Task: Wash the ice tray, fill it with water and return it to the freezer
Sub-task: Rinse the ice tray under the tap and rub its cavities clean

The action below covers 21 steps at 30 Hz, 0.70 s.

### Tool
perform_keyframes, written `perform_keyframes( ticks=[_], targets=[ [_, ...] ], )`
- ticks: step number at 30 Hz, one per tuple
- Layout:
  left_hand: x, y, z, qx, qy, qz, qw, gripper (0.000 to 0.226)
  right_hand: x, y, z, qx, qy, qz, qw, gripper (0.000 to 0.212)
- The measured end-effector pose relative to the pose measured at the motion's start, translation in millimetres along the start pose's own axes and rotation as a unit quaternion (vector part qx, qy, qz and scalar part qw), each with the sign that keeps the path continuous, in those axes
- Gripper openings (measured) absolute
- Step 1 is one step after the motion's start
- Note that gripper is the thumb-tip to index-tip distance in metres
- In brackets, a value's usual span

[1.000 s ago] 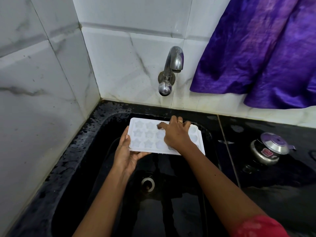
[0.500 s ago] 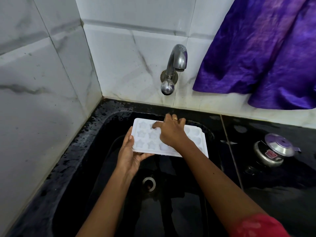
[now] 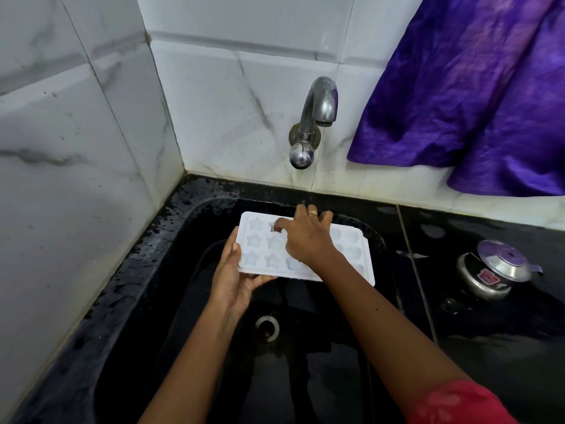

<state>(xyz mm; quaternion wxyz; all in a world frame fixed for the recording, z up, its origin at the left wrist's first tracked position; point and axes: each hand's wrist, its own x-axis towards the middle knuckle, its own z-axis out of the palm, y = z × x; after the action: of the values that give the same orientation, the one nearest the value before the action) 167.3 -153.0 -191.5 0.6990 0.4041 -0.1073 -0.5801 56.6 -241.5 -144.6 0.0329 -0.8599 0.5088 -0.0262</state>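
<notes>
A white ice tray (image 3: 351,249) with star and heart shaped cells is held level over the black sink (image 3: 171,249), below the wall tap (image 3: 318,117). My left hand (image 3: 235,276) grips its left end, thumb on the rim and fingers underneath. My right hand (image 3: 305,237) lies on top of the tray, fingers spread over the middle cells, fingertips pressed into the back row. The cells under that hand are hidden. No water runs from the tap.
The sink drain (image 3: 267,327) lies under the tray. A small steel pot with a lid (image 3: 492,270) stands on the black counter to the right. A purple cloth (image 3: 474,87) hangs on the tiled wall at the right. White marble tiles close the left side.
My right hand has slid leftward and toward the back row of cells. The tray and my left hand stay in about the same place.
</notes>
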Motion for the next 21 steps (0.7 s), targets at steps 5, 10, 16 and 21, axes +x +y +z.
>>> perform_keyframes(
  ticks=[5, 10, 16, 21],
  targets=[
    [-0.7, 1.3, 0.5, -0.007, -0.004, -0.003, 1.0, 0.037, -0.5, -2.3, 2.3, 0.025, -0.009, 0.001, 1.0, 0.054],
    [-1.4, -0.6, -2.2, -0.012, -0.002, -0.006, 1.0, 0.039, -1.7, -1.4, -1.4, 0.037, -0.013, 0.006, 0.999, 0.051],
    [-2.0, -2.0, -2.0, -0.035, -0.017, -0.004, 0.999, 0.039, 0.6, -11.9, -10.5, 0.064, 0.026, -0.027, 0.997, 0.059],
    [-4.1, -3.2, -1.0, -0.047, -0.02, -0.008, 0.999, 0.039, 7.0, -19.7, -7.2, 0.039, -0.048, -0.036, 0.997, 0.052]
  ],
)
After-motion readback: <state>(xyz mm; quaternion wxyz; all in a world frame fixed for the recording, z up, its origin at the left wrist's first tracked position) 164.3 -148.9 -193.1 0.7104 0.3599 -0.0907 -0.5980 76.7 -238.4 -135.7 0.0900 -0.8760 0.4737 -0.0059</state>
